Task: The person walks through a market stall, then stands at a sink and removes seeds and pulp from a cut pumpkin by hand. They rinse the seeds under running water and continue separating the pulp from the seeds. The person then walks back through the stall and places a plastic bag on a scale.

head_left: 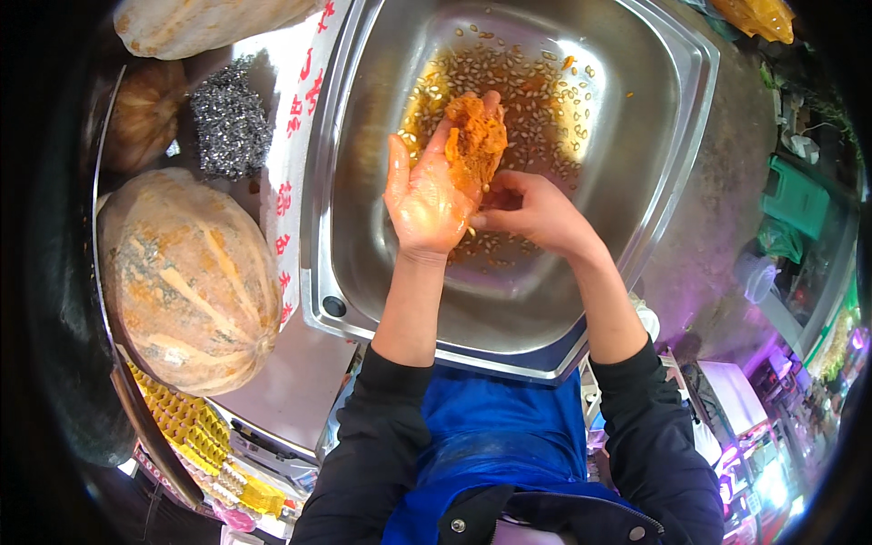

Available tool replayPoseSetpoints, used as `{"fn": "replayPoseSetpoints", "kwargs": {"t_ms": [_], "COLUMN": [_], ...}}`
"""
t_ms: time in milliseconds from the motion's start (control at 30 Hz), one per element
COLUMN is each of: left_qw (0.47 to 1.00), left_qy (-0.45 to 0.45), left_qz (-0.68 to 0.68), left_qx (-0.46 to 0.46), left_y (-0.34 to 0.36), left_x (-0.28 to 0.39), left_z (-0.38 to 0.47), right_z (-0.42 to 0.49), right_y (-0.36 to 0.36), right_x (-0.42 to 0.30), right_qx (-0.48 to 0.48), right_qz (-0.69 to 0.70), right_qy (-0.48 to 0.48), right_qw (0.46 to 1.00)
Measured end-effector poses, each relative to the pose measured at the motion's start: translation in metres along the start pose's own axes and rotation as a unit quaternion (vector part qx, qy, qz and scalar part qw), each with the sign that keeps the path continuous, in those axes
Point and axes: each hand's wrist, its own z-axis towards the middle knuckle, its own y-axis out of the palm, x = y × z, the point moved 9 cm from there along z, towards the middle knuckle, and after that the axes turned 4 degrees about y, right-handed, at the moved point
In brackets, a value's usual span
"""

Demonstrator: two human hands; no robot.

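Orange pumpkin pulp (475,142) lies across the upturned palm and fingers of my left hand (436,197), over a stainless steel basin (368,272). The palm looks wet, and its thumb stands apart. At the right edge of that palm is my right hand (535,211), thumb and index finger bent towards each other beside the pulp; whether they pinch a seed is unclear. Pale pumpkin seeds (538,129) and orange bits are spread over the basin's bottom. One seed (471,231) shows by the right fingertips.
Left of the basin sit a large ribbed pumpkin (194,286), a darker round pumpkin (144,112), a steel wool scourer (231,119) and a white strip with red writing (289,136). Another pale pumpkin (204,24) lies at top left. A green plastic container (793,197) is at far right.
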Motion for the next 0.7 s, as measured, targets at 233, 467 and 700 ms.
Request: {"fn": "replayPoseSetpoints", "kwargs": {"t_ms": [233,467,700], "left_qw": [1.0,0.979,0.895], "left_qy": [0.01,0.053,0.163], "left_qz": [-0.028,0.196,0.409], "left_qx": [-0.011,-0.01,-0.071], "left_y": [0.003,0.012,0.036], "left_x": [-0.003,0.001,-0.015], "left_z": [-0.001,-0.012,-0.032], "right_z": [-0.001,-0.027,-0.019], "right_y": [-0.013,-0.033,-0.02], "right_x": [0.01,-0.001,-0.01], "right_qx": [0.01,0.206,0.121], "right_qz": [0.265,0.073,0.345], "right_qy": [-0.091,-0.132,-0.127], "right_qw": [0.96,0.967,0.922]}}
